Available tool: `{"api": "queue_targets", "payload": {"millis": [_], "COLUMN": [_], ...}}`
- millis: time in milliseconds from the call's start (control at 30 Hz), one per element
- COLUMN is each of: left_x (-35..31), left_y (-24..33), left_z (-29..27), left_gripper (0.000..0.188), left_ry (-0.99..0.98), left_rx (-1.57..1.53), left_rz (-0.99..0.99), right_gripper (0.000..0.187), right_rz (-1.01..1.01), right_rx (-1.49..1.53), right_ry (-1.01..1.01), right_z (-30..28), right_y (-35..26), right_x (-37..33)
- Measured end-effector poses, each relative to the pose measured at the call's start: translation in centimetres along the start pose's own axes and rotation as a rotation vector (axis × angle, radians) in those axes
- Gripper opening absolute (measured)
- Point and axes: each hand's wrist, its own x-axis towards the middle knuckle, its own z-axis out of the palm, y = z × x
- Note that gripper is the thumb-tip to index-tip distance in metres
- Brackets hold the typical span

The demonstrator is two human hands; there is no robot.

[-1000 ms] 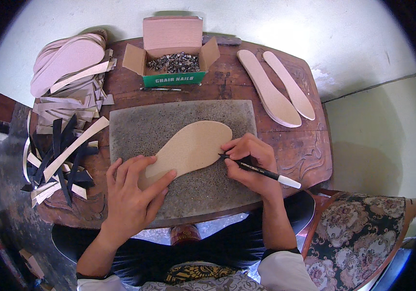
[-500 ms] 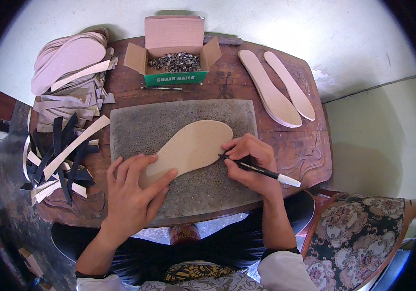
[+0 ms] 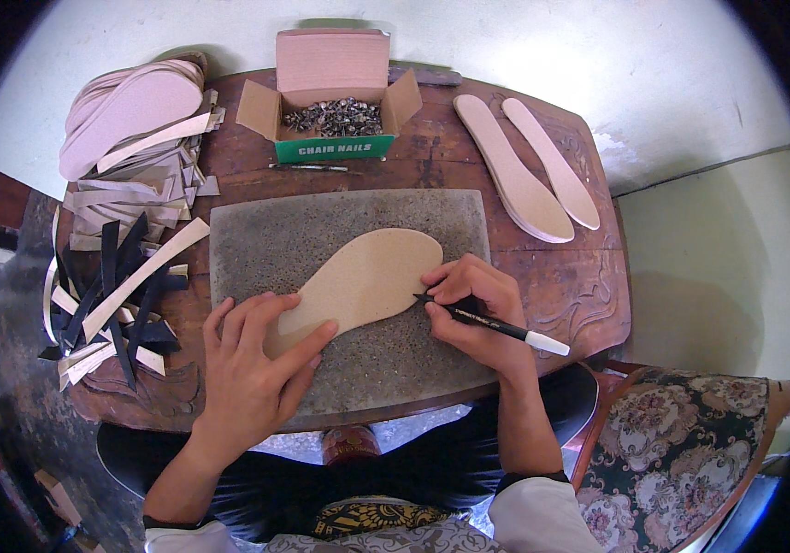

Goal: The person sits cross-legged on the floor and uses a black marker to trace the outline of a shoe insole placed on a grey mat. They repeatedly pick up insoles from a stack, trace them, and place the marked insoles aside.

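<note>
A beige, sole-shaped insole (image 3: 367, 272) lies flat on a grey stone slab (image 3: 261, 230), its broad end pointing up and to the right. My left hand (image 3: 257, 355) holds the narrow end, fingers along the far edge and thumb on the near edge. Part of that end is hidden beneath the hand. Pinched in my right hand (image 3: 478, 313) is a black marker pen (image 3: 498, 325) with a white end. Its dark tip meets the insole's right edge, and the fingertips of that hand rest beside the same edge.
An open box of nails (image 3: 332, 138) stands at the back. Stacked insoles (image 3: 137, 115) and black and beige strips (image 3: 118, 295) pile up on the left. More narrow insoles (image 3: 515, 180) lie back right on the carved wooden table (image 3: 552, 276). A floral chair (image 3: 681, 461) stands lower right.
Barely anything differs. The marker pen has rolled or shifted very slightly in my right hand; my left hand and the insole stay in place.
</note>
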Motion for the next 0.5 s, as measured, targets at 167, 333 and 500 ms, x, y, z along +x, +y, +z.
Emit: {"api": "queue_targets", "payload": {"millis": [167,333,500], "left_x": [0.02,0.07,0.03], "left_y": [0.06,0.16,0.11], "left_z": [-0.07,-0.10,-0.10], "left_gripper": [0.046,0.046,0.046], "left_ry": [0.001,-0.003,-0.005], "left_rx": [-0.012,-0.014,-0.008], "left_rz": [0.003,-0.005,-0.004], "right_gripper": [0.020,0.020,0.020], "right_rz": [0.001,0.009,0.011], "right_rx": [-0.016,-0.017,-0.009], "right_ry": [0.001,0.004,-0.001], "right_z": [-0.02,0.02,0.04], "right_y": [-0.15,0.01,-0.17], "right_x": [0.07,0.00,0.06]}}
